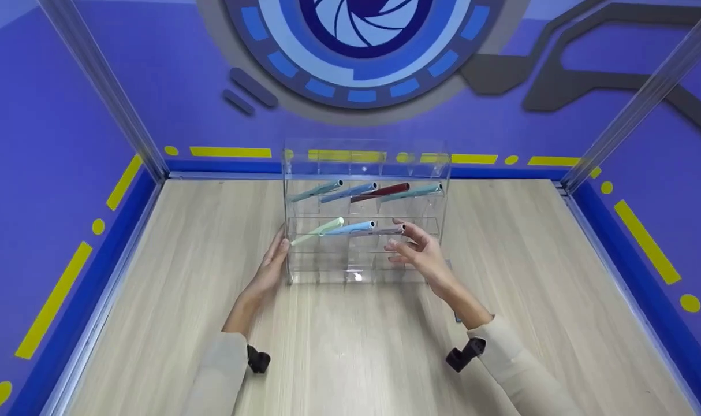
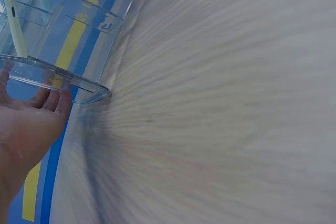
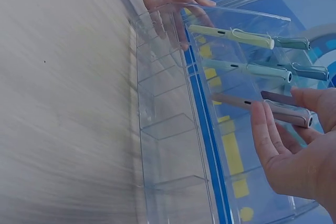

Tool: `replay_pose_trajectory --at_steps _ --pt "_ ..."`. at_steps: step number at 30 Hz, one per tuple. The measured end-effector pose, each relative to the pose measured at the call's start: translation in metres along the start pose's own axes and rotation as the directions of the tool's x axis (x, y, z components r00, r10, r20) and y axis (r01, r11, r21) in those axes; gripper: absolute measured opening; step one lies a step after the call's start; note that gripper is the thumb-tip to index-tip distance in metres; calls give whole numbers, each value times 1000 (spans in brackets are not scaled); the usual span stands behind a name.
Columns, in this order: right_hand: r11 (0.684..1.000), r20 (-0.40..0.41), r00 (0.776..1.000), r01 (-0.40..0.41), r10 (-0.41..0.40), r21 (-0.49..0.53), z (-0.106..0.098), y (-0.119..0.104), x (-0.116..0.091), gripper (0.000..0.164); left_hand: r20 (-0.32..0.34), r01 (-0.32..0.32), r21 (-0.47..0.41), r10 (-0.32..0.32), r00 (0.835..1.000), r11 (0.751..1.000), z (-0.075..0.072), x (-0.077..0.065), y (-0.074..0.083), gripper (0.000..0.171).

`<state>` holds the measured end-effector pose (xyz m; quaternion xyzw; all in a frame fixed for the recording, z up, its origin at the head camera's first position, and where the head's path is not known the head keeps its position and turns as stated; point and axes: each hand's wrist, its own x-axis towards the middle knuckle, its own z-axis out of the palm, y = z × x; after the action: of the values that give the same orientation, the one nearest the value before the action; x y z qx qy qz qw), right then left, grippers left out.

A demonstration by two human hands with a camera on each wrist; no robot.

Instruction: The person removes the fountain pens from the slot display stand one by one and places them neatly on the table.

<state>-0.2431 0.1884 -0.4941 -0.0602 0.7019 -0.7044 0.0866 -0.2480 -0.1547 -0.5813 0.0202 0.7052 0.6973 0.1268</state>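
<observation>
With both forearms reaching forward over the table [image 1: 339,346], a person lays the left hand [image 1: 268,266], fingers extended, against the side of a clear rack [image 1: 356,276], while the right hand [image 1: 424,253] stands parted around a gray pen [image 3: 289,113]; whether its fingertips touch the barrel, one cannot tell. The gray pen rests in the rack's lower row of pens, beside a light blue pen [image 1: 349,228] and a pale green pen [image 1: 317,231]; four more pens [image 1: 380,193] fill the row above. The gray pen's long axis slants, its holed end pointing rightward and out toward the person.
</observation>
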Motion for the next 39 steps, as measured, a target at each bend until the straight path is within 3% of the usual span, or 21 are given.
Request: replay_pose_trajectory --at_steps 4,22,31,39 --pt "1000 -3 1000 -2 2 -4 3 0 2 48 -2 -11 -11 11 1000 1000 1 1 1 69" --pt "996 5 998 67 -68 66 3 16 2 35 -30 59 -5 -59 998 998 9 1 2 73" --pt "988 -8 992 125 -125 95 -4 12 -5 37 11 17 -5 -17 1000 1000 4 3 3 71" --pt "969 -41 983 186 -182 160 -10 8 -16 32 -17 13 13 -13 1000 1000 0 0 0 70"
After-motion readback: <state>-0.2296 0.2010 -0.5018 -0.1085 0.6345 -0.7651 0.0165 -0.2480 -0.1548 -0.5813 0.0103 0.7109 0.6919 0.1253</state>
